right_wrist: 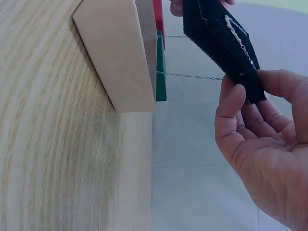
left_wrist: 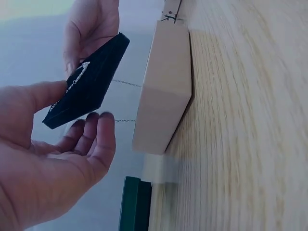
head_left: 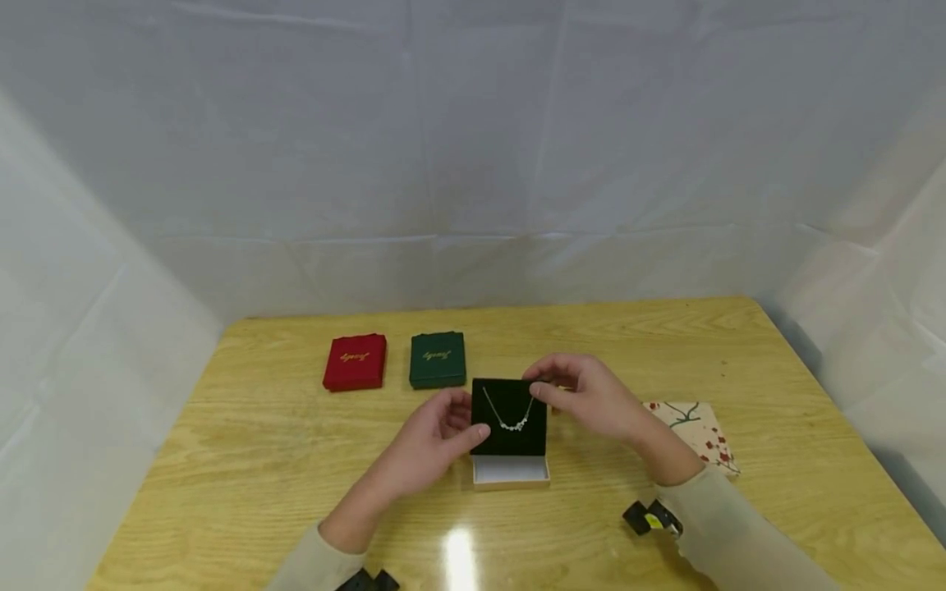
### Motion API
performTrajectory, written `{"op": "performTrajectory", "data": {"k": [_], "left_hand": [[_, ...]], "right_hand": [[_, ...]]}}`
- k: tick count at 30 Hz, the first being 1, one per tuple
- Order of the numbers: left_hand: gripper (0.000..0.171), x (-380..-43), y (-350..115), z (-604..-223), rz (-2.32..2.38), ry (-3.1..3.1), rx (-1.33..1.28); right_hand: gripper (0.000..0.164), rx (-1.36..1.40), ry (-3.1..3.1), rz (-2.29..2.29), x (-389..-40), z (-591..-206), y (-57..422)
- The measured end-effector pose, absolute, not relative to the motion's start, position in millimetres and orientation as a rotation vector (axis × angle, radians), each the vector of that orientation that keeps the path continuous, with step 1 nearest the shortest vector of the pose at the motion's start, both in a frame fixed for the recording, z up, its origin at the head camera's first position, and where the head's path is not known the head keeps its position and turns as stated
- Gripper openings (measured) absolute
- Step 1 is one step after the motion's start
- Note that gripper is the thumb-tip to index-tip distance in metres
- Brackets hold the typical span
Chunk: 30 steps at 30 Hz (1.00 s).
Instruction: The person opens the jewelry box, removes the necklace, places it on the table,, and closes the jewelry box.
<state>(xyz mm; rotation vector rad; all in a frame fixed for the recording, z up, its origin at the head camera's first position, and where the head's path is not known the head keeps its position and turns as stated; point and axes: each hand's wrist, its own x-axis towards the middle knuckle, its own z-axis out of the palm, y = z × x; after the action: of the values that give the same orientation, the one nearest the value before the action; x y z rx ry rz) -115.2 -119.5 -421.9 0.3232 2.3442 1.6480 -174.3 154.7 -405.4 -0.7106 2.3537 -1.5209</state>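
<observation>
A black velvety necklace pad (head_left: 508, 402) is held up at a tilt over an open box (head_left: 512, 484). Across its front lies a silver necklace (head_left: 514, 427) with a sparkling pendant section. My left hand (head_left: 436, 439) pinches the pad's left side, thumb in front and fingers behind. At the top right corner, my right hand (head_left: 594, 398) grips it the same way. Two strands of chain (left_wrist: 126, 120) run from behind the pad down into the beige-sided box (left_wrist: 166, 62), as the wrist views show. Where the strands end is hidden inside the box.
Beyond my hands, a red jewellery box (head_left: 355, 362) and a dark green jewellery box (head_left: 438, 359) sit closed on the wooden table (head_left: 259, 460). A cream lid with a red blossom pattern (head_left: 695, 423) lies under my right forearm. White sheeting (head_left: 473, 164) surrounds the table's back and sides.
</observation>
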Motion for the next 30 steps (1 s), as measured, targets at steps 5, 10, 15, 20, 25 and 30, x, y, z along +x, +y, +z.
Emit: {"op": "performTrajectory", "data": {"k": [5, 10, 15, 20, 25, 30], "left_hand": [[0.040, -115.6, -117.6, -423.0, 1.710, 2.269, 0.383], [0.034, -115.6, -116.3, -425.0, 1.767, 2.200, 0.377], [0.032, -114.6, -114.3, -425.9, 1.799, 2.158, 0.345], [0.032, -113.2, -112.8, -426.2, 1.821, 2.131, 0.297], [0.033, -111.9, -112.9, -424.7, 1.839, 2.115, 0.268], [0.035, -111.4, -113.5, -422.8, 1.859, 2.088, 0.263]], "right_hand": [[0.021, -0.698, 2.323, -1.540, -174.7, -404.0, 153.9], [0.021, -0.696, 2.312, -1.544, -175.4, -404.6, 152.4], [0.022, -0.690, 2.333, -1.540, -175.8, -408.6, 152.7], [0.026, -0.761, 2.462, -1.514, -173.2, -410.5, 155.1], [0.026, -1.043, 2.684, -1.423, -165.2, -407.7, 157.6], [0.027, -1.488, 2.858, -1.145, -158.5, -408.5, 155.4]]}}
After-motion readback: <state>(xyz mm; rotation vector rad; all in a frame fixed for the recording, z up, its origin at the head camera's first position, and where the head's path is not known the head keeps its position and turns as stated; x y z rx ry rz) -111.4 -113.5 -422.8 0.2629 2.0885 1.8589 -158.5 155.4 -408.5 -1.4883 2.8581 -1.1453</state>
